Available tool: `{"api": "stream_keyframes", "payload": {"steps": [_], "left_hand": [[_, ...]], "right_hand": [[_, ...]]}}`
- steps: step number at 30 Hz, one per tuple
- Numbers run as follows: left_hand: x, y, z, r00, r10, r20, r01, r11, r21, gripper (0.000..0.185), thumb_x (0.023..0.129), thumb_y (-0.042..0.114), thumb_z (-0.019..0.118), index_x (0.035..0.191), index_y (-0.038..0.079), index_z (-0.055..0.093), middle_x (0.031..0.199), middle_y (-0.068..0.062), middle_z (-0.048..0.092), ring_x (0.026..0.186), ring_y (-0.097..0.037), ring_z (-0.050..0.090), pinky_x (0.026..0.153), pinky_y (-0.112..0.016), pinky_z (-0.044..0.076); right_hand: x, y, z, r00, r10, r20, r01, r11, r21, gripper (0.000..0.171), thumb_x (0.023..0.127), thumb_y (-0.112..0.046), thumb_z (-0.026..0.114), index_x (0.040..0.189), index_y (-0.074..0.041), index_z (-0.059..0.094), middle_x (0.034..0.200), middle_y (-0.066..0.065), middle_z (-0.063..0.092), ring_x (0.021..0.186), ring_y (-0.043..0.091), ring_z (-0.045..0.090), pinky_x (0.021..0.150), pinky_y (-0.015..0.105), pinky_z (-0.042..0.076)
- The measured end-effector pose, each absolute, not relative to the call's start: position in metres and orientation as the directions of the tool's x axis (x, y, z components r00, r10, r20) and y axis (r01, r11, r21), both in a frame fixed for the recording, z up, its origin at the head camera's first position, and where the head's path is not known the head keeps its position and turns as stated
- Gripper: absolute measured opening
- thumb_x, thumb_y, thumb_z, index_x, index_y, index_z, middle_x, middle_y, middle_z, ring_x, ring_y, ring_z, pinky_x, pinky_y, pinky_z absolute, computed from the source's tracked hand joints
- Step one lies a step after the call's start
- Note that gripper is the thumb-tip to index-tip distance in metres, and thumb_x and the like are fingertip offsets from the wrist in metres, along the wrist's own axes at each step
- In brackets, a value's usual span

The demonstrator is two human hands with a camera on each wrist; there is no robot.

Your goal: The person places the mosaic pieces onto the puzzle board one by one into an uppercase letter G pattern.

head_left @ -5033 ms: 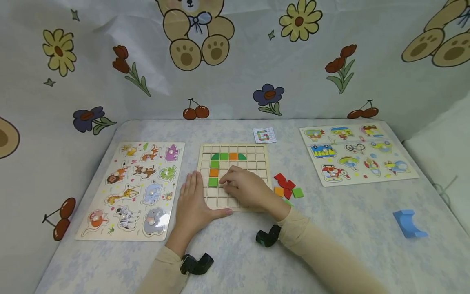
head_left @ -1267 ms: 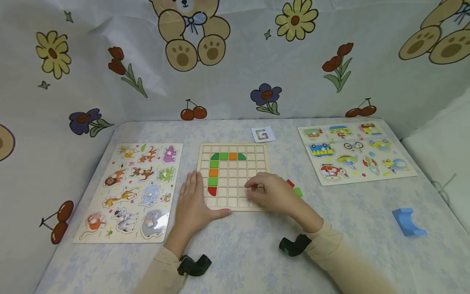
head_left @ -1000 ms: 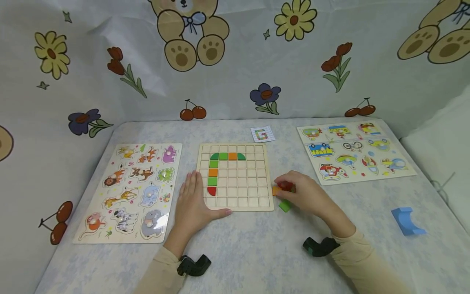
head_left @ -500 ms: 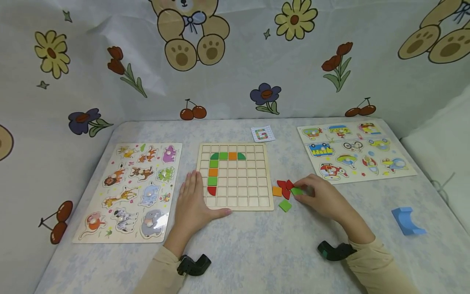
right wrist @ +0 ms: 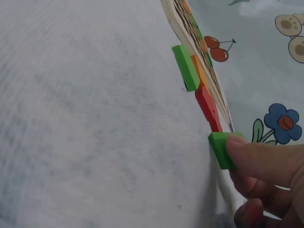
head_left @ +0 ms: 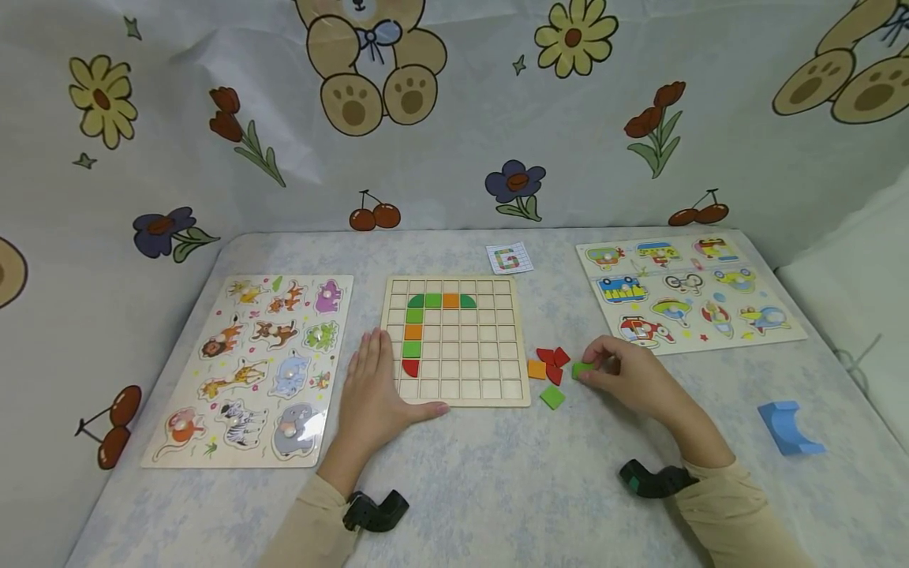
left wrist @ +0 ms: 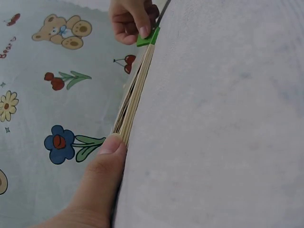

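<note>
My right hand (head_left: 632, 375) pinches a green square tile (right wrist: 222, 148) between thumb and fingers, just right of a small pile of loose tiles. In that pile lie several red tiles (head_left: 545, 355), an orange square (head_left: 536, 369) and another green square (head_left: 551, 397). Flat at the left and lower edge of the wooden grid board (head_left: 469, 386) rests my left hand (head_left: 372, 394), fingers straight and thumb spread along the near rim. On the board, green and orange tiles form a row and a column, with a red quarter-round tile (head_left: 410, 368) at the column's foot.
A small pattern card (head_left: 509, 259) lies behind the board. An animal peg puzzle (head_left: 248, 371) is on the left, a vehicle peg puzzle (head_left: 692, 296) at the back right. Toward the right edge sits a blue curved block (head_left: 791, 430).
A red quarter-round tile has been set at the column's foot. My right hand has gone from the board to the loose tiles and drawn a green square rightward. The left hand stays put.
</note>
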State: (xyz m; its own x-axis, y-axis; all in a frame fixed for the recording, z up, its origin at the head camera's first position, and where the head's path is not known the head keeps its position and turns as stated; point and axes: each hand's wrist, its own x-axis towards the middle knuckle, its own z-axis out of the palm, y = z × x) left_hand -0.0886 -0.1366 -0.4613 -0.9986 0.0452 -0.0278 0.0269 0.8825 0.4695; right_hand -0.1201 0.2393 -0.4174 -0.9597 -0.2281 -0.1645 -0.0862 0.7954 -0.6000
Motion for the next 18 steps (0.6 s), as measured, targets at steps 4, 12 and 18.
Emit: {"api": "stream_keyframes", "payload": {"steps": [4,12,18], "left_hand": [[-0.089,-0.136,-0.460,-0.999,0.046,-0.030,0.026,0.881,0.472,0.151,0.054,0.088,0.070,0.159,0.001,0.006,0.168,-0.016,0.003,0.156,-0.032,-0.002,0.126,-0.052,0.006],[-0.089,-0.137,-0.461,-0.998,0.052,-0.029,0.032,0.883,0.469,0.150,0.055,0.088,0.070,0.159,0.001,0.007,0.168,-0.015,0.003,0.156,-0.031,-0.002,0.126,-0.052,0.006],[-0.089,-0.138,-0.461,-0.998,0.046,-0.038,0.024,0.891,0.453,0.150,0.055,0.089,0.068,0.159,0.002,0.006,0.168,-0.014,0.003,0.156,-0.030,-0.003,0.127,-0.050,0.006]], "right_hand": [[-0.124,0.232,-0.418,-0.969,-0.211,-0.129,-0.077,0.753,-0.653,0.018,0.088,-0.026,0.077,0.098,-0.019,0.064,0.091,0.002,0.063,0.068,0.018,0.050,0.059,0.024,0.041],[-0.134,0.178,-0.417,-0.957,-0.271,-0.100,-0.110,0.660,-0.743,0.015,0.089,-0.026,0.076,0.094,-0.017,0.064,0.082,0.002,0.060,0.062,0.017,0.047,0.052,0.024,0.039],[-0.136,0.126,-0.417,-0.932,-0.355,-0.078,-0.161,0.595,-0.787,0.015,0.087,-0.025,0.077,0.093,-0.020,0.065,0.086,-0.003,0.064,0.059,0.015,0.048,0.052,0.025,0.041]]}}
